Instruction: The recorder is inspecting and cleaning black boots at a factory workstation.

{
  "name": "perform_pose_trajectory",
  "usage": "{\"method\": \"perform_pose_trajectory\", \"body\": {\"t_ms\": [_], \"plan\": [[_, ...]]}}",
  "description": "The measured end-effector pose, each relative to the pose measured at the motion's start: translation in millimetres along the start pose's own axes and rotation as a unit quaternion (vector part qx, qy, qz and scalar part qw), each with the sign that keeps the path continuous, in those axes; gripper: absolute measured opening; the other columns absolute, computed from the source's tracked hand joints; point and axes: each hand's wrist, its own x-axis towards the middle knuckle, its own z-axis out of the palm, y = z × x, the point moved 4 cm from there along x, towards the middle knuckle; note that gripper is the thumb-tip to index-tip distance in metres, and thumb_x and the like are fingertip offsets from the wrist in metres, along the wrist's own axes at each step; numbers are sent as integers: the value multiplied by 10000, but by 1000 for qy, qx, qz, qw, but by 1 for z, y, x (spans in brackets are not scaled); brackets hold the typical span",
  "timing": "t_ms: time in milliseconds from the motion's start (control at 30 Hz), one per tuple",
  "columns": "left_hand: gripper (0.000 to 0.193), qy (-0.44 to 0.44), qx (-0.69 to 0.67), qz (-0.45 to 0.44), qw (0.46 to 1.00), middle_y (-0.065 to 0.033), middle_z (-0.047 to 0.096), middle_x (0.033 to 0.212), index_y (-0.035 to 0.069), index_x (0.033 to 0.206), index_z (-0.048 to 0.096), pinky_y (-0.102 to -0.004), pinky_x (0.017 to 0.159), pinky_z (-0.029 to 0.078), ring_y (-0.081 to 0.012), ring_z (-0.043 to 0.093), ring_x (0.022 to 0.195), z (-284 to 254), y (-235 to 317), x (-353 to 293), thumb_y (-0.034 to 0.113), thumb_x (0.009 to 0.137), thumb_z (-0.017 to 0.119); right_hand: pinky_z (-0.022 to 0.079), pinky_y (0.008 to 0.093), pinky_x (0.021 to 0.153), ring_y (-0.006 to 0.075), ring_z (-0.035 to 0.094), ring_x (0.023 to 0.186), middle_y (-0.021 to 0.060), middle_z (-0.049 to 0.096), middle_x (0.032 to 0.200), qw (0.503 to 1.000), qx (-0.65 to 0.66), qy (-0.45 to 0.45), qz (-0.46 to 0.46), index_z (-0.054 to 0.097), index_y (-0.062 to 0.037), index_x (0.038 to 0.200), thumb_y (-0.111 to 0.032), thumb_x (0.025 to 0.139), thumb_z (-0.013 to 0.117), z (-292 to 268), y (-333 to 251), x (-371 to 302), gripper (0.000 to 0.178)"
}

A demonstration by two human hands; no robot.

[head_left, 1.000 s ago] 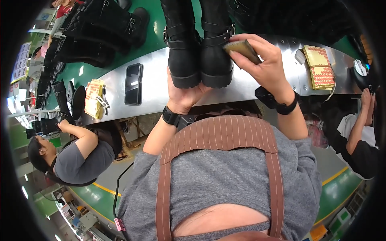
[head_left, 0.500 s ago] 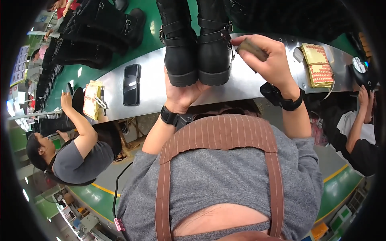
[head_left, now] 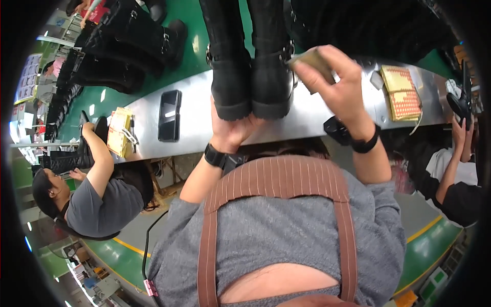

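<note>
A pair of black boots with buckled ankle straps, the left boot [head_left: 231, 89] and the right boot [head_left: 271, 89], stands side by side before me with the heels toward me. My left hand [head_left: 232, 132] is closed under their soles, its fingers partly hidden beneath the heels. Between the thumb and fingers of my right hand [head_left: 343, 87] is a flat, brownish-green pad [head_left: 318, 62], perhaps a sponge. The pad's edge is at the buckle on the right boot's outer side; whether they touch I cannot tell.
On the metal bench [head_left: 197, 120] lie a black phone [head_left: 169, 115], a yellow card stack [head_left: 119, 132] and yellow-and-red sheets [head_left: 402, 93]. More black boots [head_left: 128, 38] stand across the far side. One person [head_left: 102, 199] works at left, another [head_left: 452, 169] at right.
My right hand has brought the pad slightly left, closer to the right boot's buckle. The boots sit a little lower in the picture, still on my left hand.
</note>
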Motion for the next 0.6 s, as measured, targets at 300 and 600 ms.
{"method": "perform_pose_trajectory", "body": {"t_ms": [300,600], "plan": [[685,36,36,-2,999,-94,513,1454,141,1432,486,-538,1031,471,-324,513,1313,-2,5,-7,630,971,351,529,408,720,339,665,838,173,674,925,891,-348,-177,234,704,-2,847,-290,751,796,-66,96,-24,318],[726,6,62,-8,998,-78,495,1477,186,1476,439,-544,1015,464,-320,509,1318,-17,10,-11,674,958,297,521,418,830,336,603,992,125,654,1045,902,-423,-70,45,682,-51,1041,-182,722,821,-84,102,-43,371]]}}
